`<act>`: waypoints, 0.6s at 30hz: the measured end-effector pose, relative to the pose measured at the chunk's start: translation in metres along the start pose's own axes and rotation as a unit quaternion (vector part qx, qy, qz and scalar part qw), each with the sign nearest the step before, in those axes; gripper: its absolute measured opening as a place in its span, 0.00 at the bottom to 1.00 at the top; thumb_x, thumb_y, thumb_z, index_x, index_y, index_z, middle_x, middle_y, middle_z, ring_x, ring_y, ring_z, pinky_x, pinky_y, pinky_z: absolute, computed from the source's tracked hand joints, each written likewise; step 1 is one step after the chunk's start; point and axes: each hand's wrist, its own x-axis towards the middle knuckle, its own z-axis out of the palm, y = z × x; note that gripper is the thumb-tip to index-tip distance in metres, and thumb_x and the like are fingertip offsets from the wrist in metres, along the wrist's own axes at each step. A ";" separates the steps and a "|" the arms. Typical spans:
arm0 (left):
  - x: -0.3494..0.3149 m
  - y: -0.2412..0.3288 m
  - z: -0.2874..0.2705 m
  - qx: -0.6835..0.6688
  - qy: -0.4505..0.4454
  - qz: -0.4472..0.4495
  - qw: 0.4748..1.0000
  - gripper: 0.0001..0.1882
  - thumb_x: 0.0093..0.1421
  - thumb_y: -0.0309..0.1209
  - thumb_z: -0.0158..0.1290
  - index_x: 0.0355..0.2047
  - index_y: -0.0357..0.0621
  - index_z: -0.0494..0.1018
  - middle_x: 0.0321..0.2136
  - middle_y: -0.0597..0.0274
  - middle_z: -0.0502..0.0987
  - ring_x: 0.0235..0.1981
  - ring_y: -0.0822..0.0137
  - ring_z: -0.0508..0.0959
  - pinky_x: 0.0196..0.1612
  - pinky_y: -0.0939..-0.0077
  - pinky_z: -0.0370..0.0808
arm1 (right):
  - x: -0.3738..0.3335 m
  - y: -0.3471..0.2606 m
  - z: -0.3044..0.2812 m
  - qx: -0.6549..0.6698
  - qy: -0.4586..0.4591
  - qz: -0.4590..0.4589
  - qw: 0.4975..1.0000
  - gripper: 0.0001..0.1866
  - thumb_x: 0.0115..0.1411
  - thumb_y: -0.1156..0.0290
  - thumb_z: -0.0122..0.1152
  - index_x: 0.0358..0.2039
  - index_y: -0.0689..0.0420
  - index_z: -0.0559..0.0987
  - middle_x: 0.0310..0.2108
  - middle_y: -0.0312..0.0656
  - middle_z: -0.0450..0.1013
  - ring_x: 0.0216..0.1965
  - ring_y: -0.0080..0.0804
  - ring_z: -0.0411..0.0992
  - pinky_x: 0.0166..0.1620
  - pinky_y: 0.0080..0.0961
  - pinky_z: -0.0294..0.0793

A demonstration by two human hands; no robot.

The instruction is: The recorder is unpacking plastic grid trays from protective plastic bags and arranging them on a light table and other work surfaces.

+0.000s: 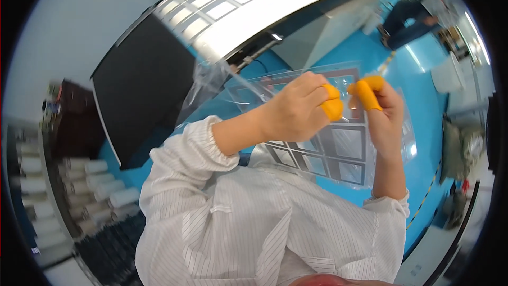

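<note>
My left hand (pixel 299 108) is closed, with yellow finger cots on its thumb and forefinger. A thin pale tip (pixel 345 119) pokes out beside those fingertips; what it belongs to is hidden. Facing it, my right hand (pixel 387 119) also wears yellow cots, its thumb and forefinger bent together in a pinch; whatever lies between them is too small to name. Behind and below both hands spreads a clear plastic sheet (pixel 346 151) printed with grey rectangular frames. It overlaps other clear film, and I cannot tell which fingers bear it.
A lit table (pixel 248 26) with a grid of framed panels stands ahead, beside a black panel (pixel 140 82). Crumpled clear film (pixel 209 82) hangs at its near corner. White rolls (pixel 100 182) are stacked at left. Far right, a person (pixel 410 18) is on the blue floor near a white bin (pixel 448 77).
</note>
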 end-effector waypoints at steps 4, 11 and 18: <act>-0.022 0.025 -0.022 -0.039 -0.024 -0.025 0.999 0.13 0.42 0.27 0.58 0.16 0.44 0.62 0.18 0.58 0.64 0.16 0.62 0.63 0.19 0.72 0.58 | 0.013 0.001 -0.037 0.006 0.098 -0.048 0.994 0.09 0.57 0.75 0.48 0.37 0.64 0.72 0.31 0.42 0.72 0.26 0.19 0.68 0.26 0.13 0.66; -0.115 0.100 -0.080 -0.029 -0.062 -0.272 0.960 0.12 0.46 0.27 0.55 0.15 0.41 0.63 0.13 0.59 0.63 0.14 0.59 0.63 0.18 0.70 0.58 | 0.045 0.012 -0.087 0.127 0.022 -0.067 0.989 0.13 0.57 0.77 0.48 0.43 0.66 0.70 0.34 0.46 0.72 0.28 0.23 0.69 0.29 0.14 0.68; -0.383 0.268 -0.180 0.237 -0.130 -0.735 0.622 0.09 0.53 0.33 0.46 0.26 0.41 0.70 0.22 0.47 0.73 0.24 0.49 0.72 0.26 0.60 0.67 | 0.142 -0.012 -0.158 0.160 0.211 -0.170 0.949 0.14 0.59 0.71 0.48 0.44 0.65 0.69 0.36 0.43 0.72 0.34 0.27 0.71 0.36 0.19 0.74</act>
